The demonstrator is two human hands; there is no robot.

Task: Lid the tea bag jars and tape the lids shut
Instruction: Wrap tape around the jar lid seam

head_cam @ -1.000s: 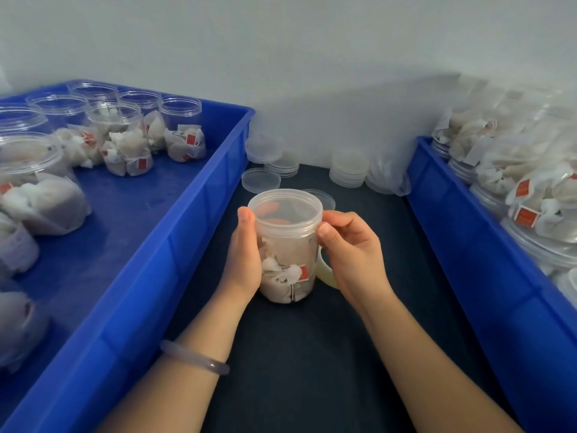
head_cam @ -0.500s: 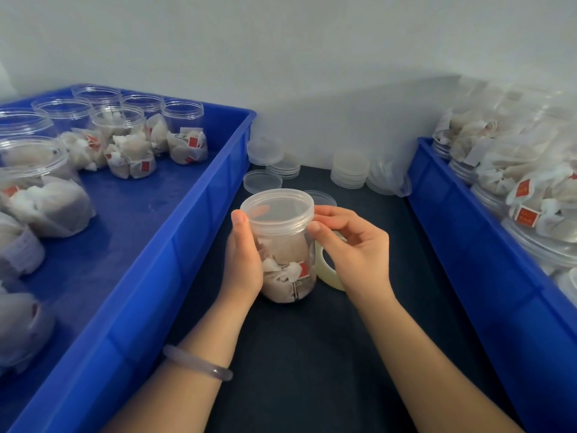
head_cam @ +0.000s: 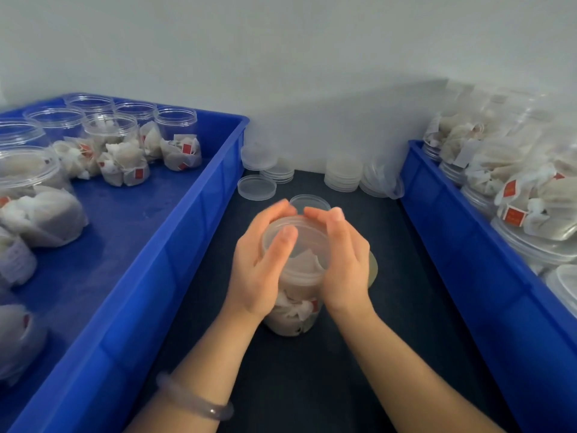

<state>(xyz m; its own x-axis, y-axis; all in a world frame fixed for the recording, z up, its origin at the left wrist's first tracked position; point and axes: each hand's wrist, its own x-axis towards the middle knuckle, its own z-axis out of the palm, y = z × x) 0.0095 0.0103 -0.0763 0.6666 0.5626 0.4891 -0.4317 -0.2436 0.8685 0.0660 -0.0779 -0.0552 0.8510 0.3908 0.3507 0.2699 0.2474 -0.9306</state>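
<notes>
A clear plastic tea bag jar [head_cam: 293,314] stands on the dark mat between two bins, tilted toward me, with a clear lid [head_cam: 304,242] on its mouth. My left hand [head_cam: 256,270] grips the lid's left side, thumb lying across the top and fingers curling over the far rim. My right hand [head_cam: 346,264] wraps the right side, its fingertips meeting the left ones at the back. A pale roll of tape [head_cam: 373,267] peeks out behind my right hand.
The blue bin [head_cam: 187,245] on the left holds several open jars [head_cam: 125,151] with tea bags. Lidded jars [head_cam: 515,189] are piled in the blue bin [head_cam: 468,260] on the right. Loose lids [head_cam: 256,187] and lid stacks [head_cam: 343,176] sit by the back wall.
Both hands slid up from the jar's sides to wrap around the lid. The jar now leans toward me.
</notes>
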